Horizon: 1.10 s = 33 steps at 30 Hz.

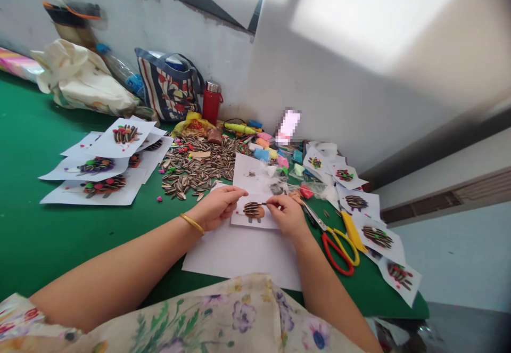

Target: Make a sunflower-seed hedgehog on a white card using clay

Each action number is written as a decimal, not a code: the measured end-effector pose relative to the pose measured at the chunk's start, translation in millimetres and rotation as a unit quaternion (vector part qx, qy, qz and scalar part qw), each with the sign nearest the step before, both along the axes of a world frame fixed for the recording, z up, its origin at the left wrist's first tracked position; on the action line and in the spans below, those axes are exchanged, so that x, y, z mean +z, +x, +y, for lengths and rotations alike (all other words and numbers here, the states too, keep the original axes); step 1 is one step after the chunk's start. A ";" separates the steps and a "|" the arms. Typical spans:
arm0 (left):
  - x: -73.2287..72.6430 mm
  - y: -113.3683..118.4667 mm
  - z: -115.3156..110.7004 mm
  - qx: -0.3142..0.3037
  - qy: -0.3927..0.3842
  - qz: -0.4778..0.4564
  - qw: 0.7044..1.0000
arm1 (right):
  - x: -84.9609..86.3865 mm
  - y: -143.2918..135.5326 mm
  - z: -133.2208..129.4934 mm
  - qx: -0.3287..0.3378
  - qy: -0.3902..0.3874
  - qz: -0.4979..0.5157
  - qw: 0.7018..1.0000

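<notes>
A small white card (261, 222) lies on larger white sheets (239, 252) in front of me. On it is a brown clay hedgehog shape (254, 211) with striped sunflower seeds on its back and grey feet. My right hand (288, 215) is at the card's right side, thumb and fingertips pinched on a dark sunflower seed beside the hedgehog. To the left of the hedgehog is my left hand (219, 206), with a gold bangle on the wrist. Its thumb and index finger are pressed together; anything between them is too small to make out.
A pile of sunflower seeds (203, 164) lies behind my left hand. Scissors (335, 241) with red and yellow handles rest at right. Finished hedgehog cards (106, 185) are stacked left, others (381, 238) right. Clay packets (275, 153), a red bottle (211, 103) and a bag (170, 87) stand behind.
</notes>
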<state>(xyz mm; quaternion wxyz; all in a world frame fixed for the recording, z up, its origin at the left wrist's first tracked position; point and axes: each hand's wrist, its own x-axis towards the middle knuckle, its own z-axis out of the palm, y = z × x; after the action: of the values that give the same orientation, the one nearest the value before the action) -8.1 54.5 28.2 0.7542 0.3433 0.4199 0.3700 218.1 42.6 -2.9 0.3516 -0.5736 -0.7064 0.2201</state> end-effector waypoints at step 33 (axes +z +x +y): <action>-5.9 -1.3 1.7 -0.011 -0.008 -0.039 0.999 | -5.6 -18.1 3.8 0.053 0.054 -0.227 0.971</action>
<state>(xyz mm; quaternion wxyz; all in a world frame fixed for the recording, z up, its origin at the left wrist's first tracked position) -9.4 56.2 22.2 0.7768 0.3269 0.3893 0.3716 200.0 46.3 -8.5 0.2008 -0.5504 -0.8078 0.0639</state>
